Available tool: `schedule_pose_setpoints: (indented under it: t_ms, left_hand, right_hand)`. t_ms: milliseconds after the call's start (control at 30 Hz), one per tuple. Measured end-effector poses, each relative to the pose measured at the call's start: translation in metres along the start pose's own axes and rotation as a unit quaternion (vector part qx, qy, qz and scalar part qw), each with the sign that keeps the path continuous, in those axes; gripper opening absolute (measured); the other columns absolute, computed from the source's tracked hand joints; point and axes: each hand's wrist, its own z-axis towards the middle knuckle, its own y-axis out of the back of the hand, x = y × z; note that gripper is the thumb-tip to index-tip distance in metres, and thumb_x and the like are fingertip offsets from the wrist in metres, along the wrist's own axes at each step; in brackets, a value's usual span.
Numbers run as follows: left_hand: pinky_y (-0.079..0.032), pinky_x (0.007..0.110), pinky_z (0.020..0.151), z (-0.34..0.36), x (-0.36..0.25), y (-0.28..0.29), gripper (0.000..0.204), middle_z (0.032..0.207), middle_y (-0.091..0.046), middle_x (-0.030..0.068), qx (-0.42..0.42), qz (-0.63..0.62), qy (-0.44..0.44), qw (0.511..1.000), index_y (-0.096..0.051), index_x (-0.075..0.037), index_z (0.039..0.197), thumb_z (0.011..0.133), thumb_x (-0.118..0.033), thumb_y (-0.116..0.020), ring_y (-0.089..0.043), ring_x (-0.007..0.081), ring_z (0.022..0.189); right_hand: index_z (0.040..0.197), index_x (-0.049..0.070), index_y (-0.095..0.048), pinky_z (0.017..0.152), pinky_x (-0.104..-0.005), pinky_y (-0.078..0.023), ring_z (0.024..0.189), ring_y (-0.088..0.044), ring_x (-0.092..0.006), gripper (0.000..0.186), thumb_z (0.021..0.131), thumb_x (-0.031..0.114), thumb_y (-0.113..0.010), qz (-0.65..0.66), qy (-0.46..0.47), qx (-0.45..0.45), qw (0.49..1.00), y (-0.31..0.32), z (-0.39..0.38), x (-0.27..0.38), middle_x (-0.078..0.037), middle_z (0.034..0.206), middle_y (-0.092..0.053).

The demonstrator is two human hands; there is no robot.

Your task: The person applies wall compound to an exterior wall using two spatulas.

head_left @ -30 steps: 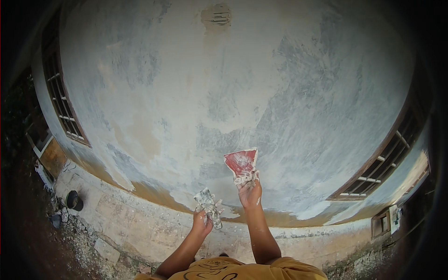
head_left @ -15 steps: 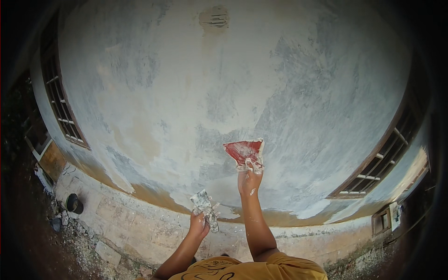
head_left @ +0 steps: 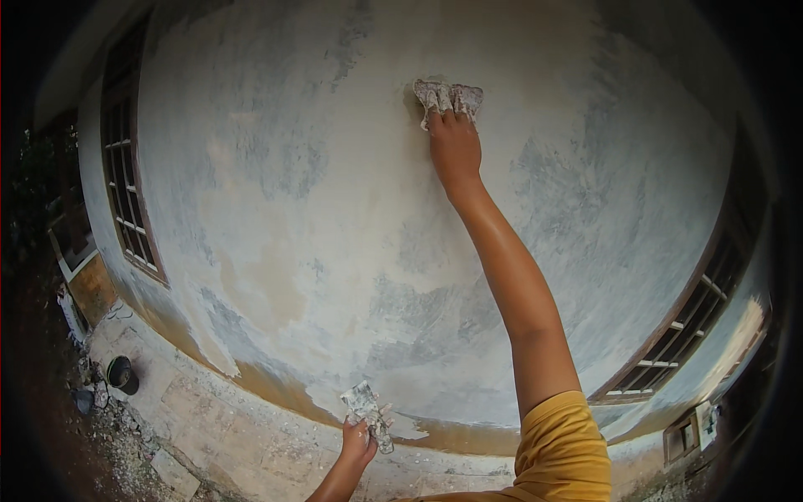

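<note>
High on the patchy white and grey wall [head_left: 351, 226], my right hand [head_left: 456, 155] is closed around a putty spreader [head_left: 450, 90], which lies against the surface. Its plate is smeared with white putty, and so are my fingertips. Lower down, in front of the wall's base, my left hand [head_left: 358, 442] grips a putty knife [head_left: 361, 399]. Lumps of white putty cling to that knife's blade and side. The knife's blade points up and appears apart from the wall.
Barred windows stand at the left [head_left: 127, 176] and the right [head_left: 669, 343]. A dark bucket [head_left: 122, 376] sits at lower left on the pale paved strip [head_left: 222, 418] spattered with white. Rubble lies beside it. An ochre band [head_left: 280, 393] runs along the wall's foot.
My right arm has reached far up, carrying the spreader from low on the wall to the ridged patch, now covered. My left hand still holds the knife near the base.
</note>
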Motion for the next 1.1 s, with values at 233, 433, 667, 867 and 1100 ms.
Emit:
schedule_pose_setpoints:
  t_ms: [233, 433, 667, 867, 1100]
  left_hand:
    - [-0.053, 0.045, 0.080, 0.007, -0.012, 0.009, 0.047, 0.130, -0.048, 0.0097, -0.006, -0.018, -0.001, 1.000, -0.037, -0.005, 0.131, 0.086, 0.007, -0.043, -0.055, 0.0327, 0.109]
    - [-0.054, 0.043, 0.079, 0.012, -0.011, 0.011, 0.045, 0.128, -0.049, 0.0095, -0.003, -0.005, 0.012, 1.000, -0.038, -0.005, 0.130, 0.086, 0.006, -0.044, -0.056, 0.0305, 0.109]
    - [-0.055, 0.039, 0.073, 0.003, -0.005, 0.009, 0.042, 0.124, -0.052, 0.0082, 0.000, -0.006, 0.018, 1.000, -0.044, -0.003, 0.126, 0.085, 0.002, -0.051, -0.058, 0.0281, 0.105]
    - [-0.054, 0.040, 0.071, 0.003, 0.003, 0.007, 0.041, 0.124, -0.052, 0.0086, 0.004, -0.022, 0.026, 0.999, -0.044, -0.004, 0.126, 0.085, 0.001, -0.052, -0.058, 0.0292, 0.105]
    - [-0.054, 0.040, 0.070, 0.002, 0.000, 0.013, 0.043, 0.121, -0.054, 0.0083, -0.018, -0.031, 0.028, 0.999, -0.044, -0.005, 0.125, 0.083, 0.003, -0.051, -0.060, 0.0270, 0.099]
  right_hand:
    - [0.082, 0.006, -0.062, 0.070, -0.0329, -0.049, 0.078, -0.061, -0.0233, 0.007, 0.077, 0.006, -0.057, -0.088, -0.016, 0.079, 0.993, -0.027, 0.011, 0.008, -0.009, 0.077, -0.062]
    - [0.080, 0.006, -0.062, 0.069, -0.0327, -0.050, 0.077, -0.062, -0.0231, 0.006, 0.076, 0.007, -0.057, -0.087, -0.031, 0.131, 0.987, -0.011, -0.029, 0.025, -0.009, 0.077, -0.063]
    - [0.078, 0.006, -0.063, 0.068, -0.0334, -0.049, 0.075, -0.061, -0.0229, 0.007, 0.075, 0.005, -0.057, -0.036, -0.038, 0.069, 0.996, 0.008, 0.021, 0.024, -0.010, 0.075, -0.063]
    - [0.077, 0.006, -0.063, 0.070, -0.0329, -0.049, 0.074, -0.061, -0.0229, 0.007, 0.075, 0.006, -0.057, -0.075, -0.009, 0.071, 0.995, -0.021, 0.013, 0.008, -0.009, 0.076, -0.063]
    - [0.076, 0.006, -0.063, 0.069, -0.0326, -0.048, 0.074, -0.061, -0.0220, 0.005, 0.075, 0.007, -0.057, -0.041, -0.031, 0.162, 0.986, 0.015, -0.031, 0.020, -0.008, 0.074, -0.062]
